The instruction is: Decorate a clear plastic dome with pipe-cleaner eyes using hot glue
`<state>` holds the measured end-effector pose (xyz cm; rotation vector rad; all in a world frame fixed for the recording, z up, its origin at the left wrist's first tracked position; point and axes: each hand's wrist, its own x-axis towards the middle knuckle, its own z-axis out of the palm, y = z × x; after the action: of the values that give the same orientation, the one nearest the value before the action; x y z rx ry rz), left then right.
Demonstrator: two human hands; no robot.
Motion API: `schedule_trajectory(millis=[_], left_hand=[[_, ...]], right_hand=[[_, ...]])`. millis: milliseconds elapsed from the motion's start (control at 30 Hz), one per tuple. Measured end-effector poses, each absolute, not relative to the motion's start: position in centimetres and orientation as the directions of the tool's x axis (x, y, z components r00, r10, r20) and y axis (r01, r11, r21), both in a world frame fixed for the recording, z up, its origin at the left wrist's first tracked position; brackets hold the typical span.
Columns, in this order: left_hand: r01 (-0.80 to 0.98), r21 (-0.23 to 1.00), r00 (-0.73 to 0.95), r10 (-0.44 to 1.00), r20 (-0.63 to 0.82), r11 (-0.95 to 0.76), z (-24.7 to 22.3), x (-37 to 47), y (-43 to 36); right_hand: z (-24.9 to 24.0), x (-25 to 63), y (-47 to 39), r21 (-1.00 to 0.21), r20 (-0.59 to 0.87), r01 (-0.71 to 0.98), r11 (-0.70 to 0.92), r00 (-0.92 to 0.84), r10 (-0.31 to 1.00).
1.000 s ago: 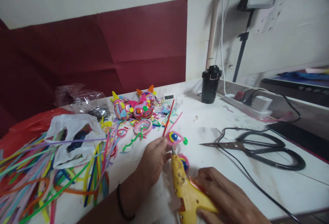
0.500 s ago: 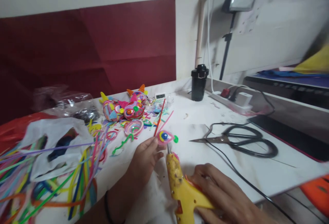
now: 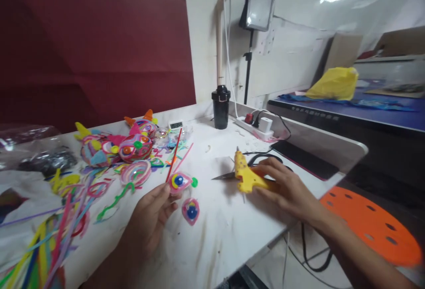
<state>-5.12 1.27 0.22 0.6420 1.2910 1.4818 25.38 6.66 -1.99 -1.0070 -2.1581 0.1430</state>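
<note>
Between the thumb and fingers of my left hand (image 3: pixel 152 211) is a pink eye-shaped pipe-cleaner piece (image 3: pixel 179 183) with a blue and yellow centre. A green dot is at its right end, and a red stem (image 3: pixel 174 154) and a pink stem rise from behind it. A second pink eye piece (image 3: pixel 191 211) lies on the white table just right of those fingers. My right hand (image 3: pixel 285 185) grips a yellow hot glue gun (image 3: pixel 247 176) by its handle, nozzle pointing up and away. Behind the gun are black-handled scissors (image 3: pixel 223 177), partly covered by it and the hand.
Colourful pipe-cleaner figures (image 3: pixel 136 145) stand at the back left, with loose pipe cleaners (image 3: pixel 43 244) in front. A black cup (image 3: pixel 221 107), a power strip (image 3: pixel 255 129) and a black phone-like slab (image 3: pixel 302 159) are farther back. An orange perforated stool (image 3: pixel 375 227) is beyond the table's right edge.
The glue gun has moved away from the eye piece, to the right over the scissors. The second eye piece now shows in full. My view has turned right; the left hand keeps its hold.
</note>
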Motion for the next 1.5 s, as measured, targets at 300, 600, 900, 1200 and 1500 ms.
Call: schedule_trajectory(millis=[300, 600, 900, 1200, 1500], left_hand=[[-0.437, 0.896, -0.214, 0.959, -0.184, 0.074, -0.8, -5.4, 0.9], [-0.380, 0.925, -0.234, 0.967, -0.099, 0.003, -0.8, -5.1, 0.7], [-0.234, 0.967, -0.232, 0.972, 0.044, -0.100, -0.4, -5.0, 0.5], [-0.105, 0.986, -0.287, 0.953, 0.097, -0.132, -0.6, -4.8, 0.6], [-0.035, 0.988, -0.323, 0.937, 0.134, -0.153, -0.5, -4.7, 0.4]], right_hand=[[-5.2, 26.9, 12.0, -0.356, 0.542, 0.684, 0.636, -0.404, 0.737], [-1.1, 22.2, 5.9, -0.261, 0.744, 0.641, 0.722, -0.343, 0.574], [-0.5, 10.5, 3.6, -0.633, 0.627, 0.298, 0.714, -0.344, 0.699], [-1.3, 8.8, 4.5, -0.671, 0.633, 0.303, 0.676, -0.239, 0.736], [-1.6, 8.5, 4.5, -0.748, 0.578, 0.244, 0.618, -0.218, 0.786]])
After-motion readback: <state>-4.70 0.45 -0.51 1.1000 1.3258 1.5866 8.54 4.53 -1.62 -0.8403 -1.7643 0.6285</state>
